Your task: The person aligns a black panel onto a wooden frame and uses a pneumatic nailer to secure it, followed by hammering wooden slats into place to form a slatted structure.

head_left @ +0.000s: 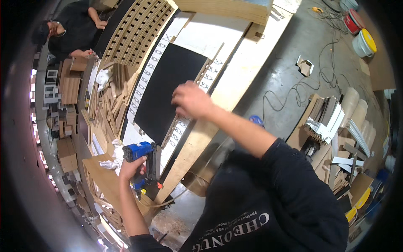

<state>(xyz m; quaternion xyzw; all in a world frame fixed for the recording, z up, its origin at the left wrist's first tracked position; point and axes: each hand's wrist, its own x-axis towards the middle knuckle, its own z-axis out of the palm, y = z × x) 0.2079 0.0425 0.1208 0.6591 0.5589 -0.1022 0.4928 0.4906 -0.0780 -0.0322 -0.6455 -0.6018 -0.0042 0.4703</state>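
My left hand (131, 168) is wrapped round the grip of a blue nail gun (138, 151), which has a black magazine and an air hose at its base. The gun is over the near end of a curved work piece. My right hand (191, 101) is over the right edge of a black panel (168, 84), its fingers loosely bent and apart, slightly blurred. Under that hand runs a thin wooden strip (172, 131) along the panel's edge. White bands with drawn cross marks (145, 77) flank the panel. Whether my right fingers touch the strip is hidden.
Beyond the panel lies a slatted wooden grid (136, 31); a person (75, 31) stands at the far left. Wood offcuts (110, 101) are heaped left of the bench. A pale wooden beam (239, 71) borders the right. Hoses (298, 90) and buckets (364, 43) are on the floor.
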